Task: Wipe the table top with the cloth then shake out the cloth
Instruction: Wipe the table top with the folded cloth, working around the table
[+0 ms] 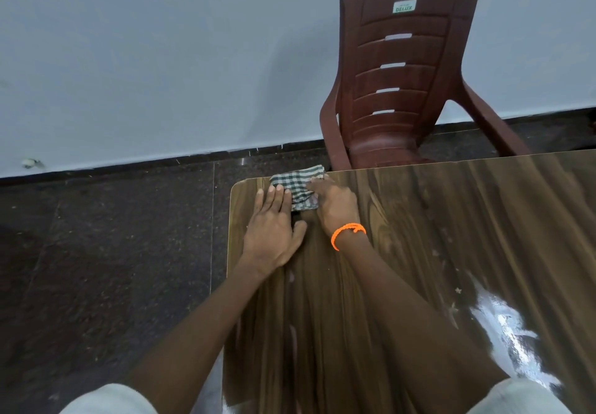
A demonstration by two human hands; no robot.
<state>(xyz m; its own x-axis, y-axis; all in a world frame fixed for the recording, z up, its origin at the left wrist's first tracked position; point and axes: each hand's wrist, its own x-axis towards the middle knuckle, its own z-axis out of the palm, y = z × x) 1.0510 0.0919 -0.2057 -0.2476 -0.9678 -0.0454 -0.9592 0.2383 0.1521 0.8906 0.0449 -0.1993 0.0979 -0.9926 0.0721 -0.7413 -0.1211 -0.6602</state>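
The folded green-and-white checked cloth point(298, 184) lies at the wooden table's point(419, 236) far-left corner, long axis running near-right to far-left. Right hand point(335, 202) grips it; left hand point(274, 223) rests flat, fingers straight, beside it.

Cloth point(296, 188) at the tabletop point(451, 252) far left corner, left hand point(274, 229) beside it, right hand point(335, 204) on it, chair point(403, 84) behind.

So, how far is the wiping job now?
Done: hard to judge; pale specks on the table suggest the right side is not wiped. In hand: the cloth lies folded at the far left corner, the right hand on it, the left hand flat on the table, fingertips at the cloth's edge. Left: most of the top, then shaking out the cloth.
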